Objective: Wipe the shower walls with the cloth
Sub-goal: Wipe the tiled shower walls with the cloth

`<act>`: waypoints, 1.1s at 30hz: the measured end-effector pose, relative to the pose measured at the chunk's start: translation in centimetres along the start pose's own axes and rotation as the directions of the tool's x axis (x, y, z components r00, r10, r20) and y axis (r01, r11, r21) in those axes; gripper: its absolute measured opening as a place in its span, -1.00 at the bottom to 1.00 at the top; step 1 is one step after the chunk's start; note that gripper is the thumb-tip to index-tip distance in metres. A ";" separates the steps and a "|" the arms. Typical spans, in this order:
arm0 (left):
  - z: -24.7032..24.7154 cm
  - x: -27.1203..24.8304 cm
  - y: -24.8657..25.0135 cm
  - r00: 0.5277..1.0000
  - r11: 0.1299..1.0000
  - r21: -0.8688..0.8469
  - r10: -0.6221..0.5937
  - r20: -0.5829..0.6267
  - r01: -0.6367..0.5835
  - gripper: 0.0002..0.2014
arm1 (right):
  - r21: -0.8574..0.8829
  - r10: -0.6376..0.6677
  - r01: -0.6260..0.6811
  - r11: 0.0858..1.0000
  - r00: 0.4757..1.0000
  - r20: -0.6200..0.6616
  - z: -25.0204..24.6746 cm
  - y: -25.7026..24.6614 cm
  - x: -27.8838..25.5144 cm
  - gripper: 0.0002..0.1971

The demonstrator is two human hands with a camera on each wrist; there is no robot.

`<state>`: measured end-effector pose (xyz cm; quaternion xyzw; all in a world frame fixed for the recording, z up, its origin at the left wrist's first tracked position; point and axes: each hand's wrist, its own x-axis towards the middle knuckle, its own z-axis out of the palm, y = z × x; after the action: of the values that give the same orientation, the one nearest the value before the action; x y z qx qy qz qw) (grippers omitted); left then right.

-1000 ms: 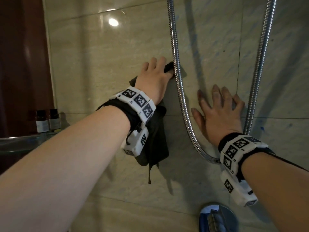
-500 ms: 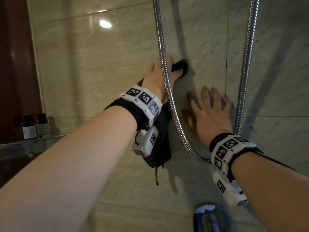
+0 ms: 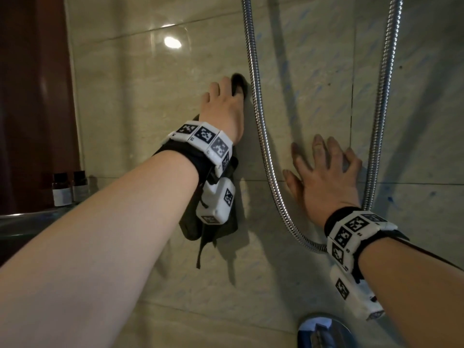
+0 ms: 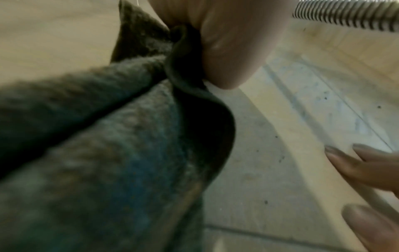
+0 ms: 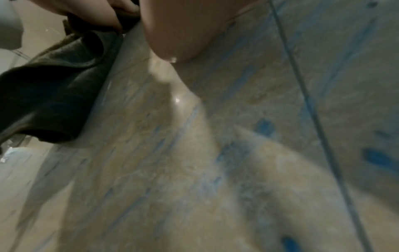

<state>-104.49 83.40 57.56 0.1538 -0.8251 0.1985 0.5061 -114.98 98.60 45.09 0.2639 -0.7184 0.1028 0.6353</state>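
- My left hand (image 3: pixel 227 109) pressed the dark grey-green terry cloth (image 3: pixel 218 222) against the glossy beige marble-look shower wall (image 3: pixel 140 101), thumb and fingers pinching a fold of it — the left wrist view showed the fabric bunched under the thumb (image 4: pixel 233 51).
- Most of the cloth hung loose below the wrist, a thin strap dangling from its lower edge; only the top part under the fingers met the tile.
- My right hand (image 3: pixel 324 179) lay flat on the wall with fingers spread, holding nothing, between the two runs of the ribbed chrome shower hose (image 3: pixel 261 136).
- To wipe well here, I judged the palm should flatten more cloth onto the tile and sweep in overlapping strokes, steering clear of the hose just beside the fingertips — a snag there looked likely.
- Faint blue streaks (image 5: pixel 263 127) showed on the tiles to the right, so that area seemed still to need a pass.
- Against the frame half a second earlier, the left hand had slipped back to the left of the hose, which had then crossed over its fingers; the right hand remained planted on the same tile joint.
- Two small dark bottles (image 3: pixel 69 188) stood on a ledge at far left.
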 end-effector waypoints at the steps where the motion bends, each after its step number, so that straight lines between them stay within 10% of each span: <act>1: -0.1 0.5 0.4 1.000 0.999 -0.032 -0.012 0.005 0.012 -0.64 | 0.006 -0.006 0.006 1.000 1.000 -0.010 0.1 0.0 0.0 -0.52; 16: -0.2 -1.0 -0.6 0.966 0.967 -0.028 0.253 -0.048 -0.254 -0.53 | -0.003 0.002 -0.002 1.000 1.000 0.006 -0.2 0.1 -0.1 -0.50; 26: -0.9 1.5 1.8 1.000 0.999 -0.053 -0.001 0.007 0.001 -0.49 | 0.041 -0.015 0.017 0.999 0.999 -0.052 0.4 0.2 0.0 -0.53; 33: -1.2 1.0 2.7 0.985 0.989 0.019 0.143 0.101 -0.146 -0.35 | 0.021 -0.014 0.015 1.000 0.999 -0.032 0.3 0.4 0.0 -0.53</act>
<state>-105.20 86.25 58.47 0.1099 -0.8556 0.2374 0.4467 -115.46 98.72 45.11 0.2740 -0.7054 0.1099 0.6444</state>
